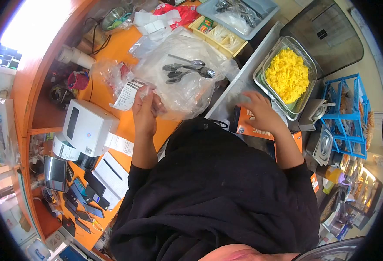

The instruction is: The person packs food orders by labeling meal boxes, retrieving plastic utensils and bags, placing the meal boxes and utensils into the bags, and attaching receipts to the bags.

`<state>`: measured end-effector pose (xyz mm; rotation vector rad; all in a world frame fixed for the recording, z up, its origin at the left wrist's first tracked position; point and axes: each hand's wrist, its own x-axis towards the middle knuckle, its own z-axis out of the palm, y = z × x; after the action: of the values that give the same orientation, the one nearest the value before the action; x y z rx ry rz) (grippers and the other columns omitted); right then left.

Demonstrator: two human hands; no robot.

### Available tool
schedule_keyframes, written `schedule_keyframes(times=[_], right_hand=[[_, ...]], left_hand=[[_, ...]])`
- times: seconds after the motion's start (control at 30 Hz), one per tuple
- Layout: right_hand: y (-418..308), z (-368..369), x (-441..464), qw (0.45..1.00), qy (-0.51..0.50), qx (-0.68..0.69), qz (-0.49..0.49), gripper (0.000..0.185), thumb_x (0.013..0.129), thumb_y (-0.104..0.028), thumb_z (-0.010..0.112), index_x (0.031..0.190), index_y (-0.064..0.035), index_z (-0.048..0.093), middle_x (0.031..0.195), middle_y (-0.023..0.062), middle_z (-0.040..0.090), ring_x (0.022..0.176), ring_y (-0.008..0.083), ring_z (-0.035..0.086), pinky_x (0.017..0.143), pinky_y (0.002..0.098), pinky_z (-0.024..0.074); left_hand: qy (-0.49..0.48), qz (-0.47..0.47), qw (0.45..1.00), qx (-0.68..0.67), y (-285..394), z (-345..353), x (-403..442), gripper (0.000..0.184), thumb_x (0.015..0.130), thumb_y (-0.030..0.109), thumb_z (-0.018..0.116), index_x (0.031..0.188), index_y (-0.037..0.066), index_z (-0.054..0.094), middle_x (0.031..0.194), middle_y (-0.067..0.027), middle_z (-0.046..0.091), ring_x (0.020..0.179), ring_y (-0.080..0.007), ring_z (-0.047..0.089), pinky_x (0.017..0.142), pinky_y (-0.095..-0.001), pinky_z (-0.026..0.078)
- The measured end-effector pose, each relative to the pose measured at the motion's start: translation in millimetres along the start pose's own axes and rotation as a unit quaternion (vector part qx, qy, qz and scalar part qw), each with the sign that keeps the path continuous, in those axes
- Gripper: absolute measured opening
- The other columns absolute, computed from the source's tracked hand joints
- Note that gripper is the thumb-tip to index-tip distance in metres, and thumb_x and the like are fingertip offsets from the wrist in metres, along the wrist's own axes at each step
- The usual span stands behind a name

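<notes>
Broadly, reading the view as a clock face with twelve at the top, the orange table (113, 48) runs down the left side from about eleven to eight o'clock. A big clear plastic bag (187, 93) spreads near twelve, partly over the table. Toward two o'clock stands a glass dish (294, 108) heaped with yellow food (287, 74), and at three a blue wire-like rack (343, 115). The white printer (93, 130) sits on the table at nine, with printed paper beside it. Near one o'clock a blue-grey tray (263, 30) of bagged items overlaps a cream divided tray (209, 41).

The right hand (261, 114), between two and three o'clock, has its grip released, fingers spread just above an orange-and-black item (253, 130) with white lettering; whether they touch, I cannot tell. The left hand (146, 104), at ten, has its grip closed on clear plastic and the edge of a white printed label (128, 93). That label also lies at ten, angled outward from the fingers, with a crumpled clear packet (117, 71) showing red just beyond. Smallest, several dark and silvery spoons (189, 69) lie crossed in a loose cluster on the bag, toward twelve.
</notes>
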<state>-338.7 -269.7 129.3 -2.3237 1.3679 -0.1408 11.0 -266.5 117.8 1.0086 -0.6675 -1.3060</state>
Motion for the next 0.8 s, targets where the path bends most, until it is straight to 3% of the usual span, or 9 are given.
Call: schedule_keyframes(times=[0.07, 0.13, 0.2, 0.3, 0.43, 0.57, 0.67, 0.8], right_hand=[[-23, -8, 47, 0.984, 0.077, 0.124, -0.100, 0.042, 0.074, -0.009, 0.067, 0.115, -0.0123, 0.059, 0.120, 0.0114, 0.056, 0.111, 0.0328, 0.053, 0.091, 0.0430, 0.0449], [-38, 7, 94, 0.970, 0.108, 0.145, -0.161, 0.030, 0.081, -0.008, 0.059, 0.111, -0.0097, 0.061, 0.106, 0.0113, 0.062, 0.100, 0.0321, 0.058, 0.086, 0.0384, 0.0477], [-50, 33, 137, 0.967, 0.202, 0.085, -0.131, 0.025, 0.080, -0.011, 0.060, 0.105, -0.0098, 0.063, 0.104, 0.0102, 0.063, 0.097, 0.0314, 0.059, 0.084, 0.0406, 0.0478], [-39, 57, 175, 0.963, 0.220, -0.134, -0.077, 0.019, 0.080, -0.008, 0.061, 0.098, -0.0077, 0.065, 0.096, 0.0120, 0.065, 0.090, 0.0305, 0.062, 0.081, 0.0381, 0.0490], [-32, 47, 174, 0.987, 0.080, -0.009, -0.140, 0.020, 0.076, -0.007, 0.064, 0.096, -0.0065, 0.066, 0.093, 0.0110, 0.066, 0.088, 0.0275, 0.062, 0.078, 0.0366, 0.0495], [-51, -41, 146, 0.945, 0.031, 0.228, -0.232, 0.017, 0.078, -0.006, 0.067, 0.095, -0.0072, 0.067, 0.090, 0.0076, 0.068, 0.087, 0.0199, 0.064, 0.079, 0.0308, 0.0488], [-41, -99, 145, 0.932, 0.084, 0.285, -0.205, 0.015, 0.078, -0.003, 0.069, 0.093, -0.0059, 0.068, 0.089, 0.0037, 0.068, 0.087, 0.0115, 0.063, 0.081, 0.0261, 0.0474], [-23, -139, 147, 0.883, 0.125, 0.410, -0.193, 0.014, 0.079, -0.002, 0.070, 0.092, -0.0042, 0.066, 0.088, -0.0001, 0.065, 0.085, 0.0084, 0.060, 0.079, 0.0242, 0.0468]], left_hand=[[-0.047, -0.002, 0.999, 0.010, 4, 5, -7, 0.031, 0.095, 0.012, 0.044, 0.125, 0.005, 0.048, 0.065, -0.0042, 0.052, 0.053, -0.0108, 0.050, 0.050, -0.0237, 0.045], [-0.068, -0.007, 0.998, 0.014, 13, 16, -15, 0.042, 0.094, 0.009, 0.041, 0.136, 0.007, 0.041, 0.062, -0.0042, 0.051, 0.050, -0.0100, 0.049, 0.047, -0.0221, 0.042], [-0.090, 0.008, 0.996, 0.023, 21, 21, -22, 0.050, 0.093, 0.007, 0.039, 0.142, 0.009, 0.033, 0.062, -0.0046, 0.051, 0.047, -0.0095, 0.048, 0.045, -0.0208, 0.041], [-0.076, 0.015, 0.996, 0.040, 27, 15, -29, 0.056, 0.093, 0.007, 0.038, 0.147, 0.012, 0.024, 0.068, -0.0077, 0.057, 0.046, -0.0100, 0.049, 0.045, -0.0196, 0.042], [-0.017, 0.047, 0.999, -0.003, 24, -6, -29, 0.059, 0.094, 0.009, 0.040, 0.149, 0.013, 0.018, 0.098, -0.0180, 0.064, 0.051, -0.0120, 0.055, 0.049, -0.0206, 0.046], [0.035, 0.095, 0.995, 0.000, 18, -17, -17, 0.067, 0.091, 0.012, 0.051, 0.148, 0.012, 0.018, 0.136, -0.0231, 0.044, 0.063, -0.0123, 0.060, 0.053, -0.0241, 0.051], [0.023, 0.119, 0.993, 0.011, 20, -12, -8, 0.067, 0.090, 0.010, 0.051, 0.148, 0.011, 0.018, 0.137, -0.0218, 0.043, 0.063, -0.0133, 0.061, 0.056, -0.0251, 0.052], [-0.013, 0.112, 0.994, -0.002, 22, 0, -1, 0.065, 0.091, 0.003, 0.047, 0.148, 0.012, 0.018, 0.139, -0.0211, 0.042, 0.064, -0.0133, 0.060, 0.060, -0.0249, 0.051]])
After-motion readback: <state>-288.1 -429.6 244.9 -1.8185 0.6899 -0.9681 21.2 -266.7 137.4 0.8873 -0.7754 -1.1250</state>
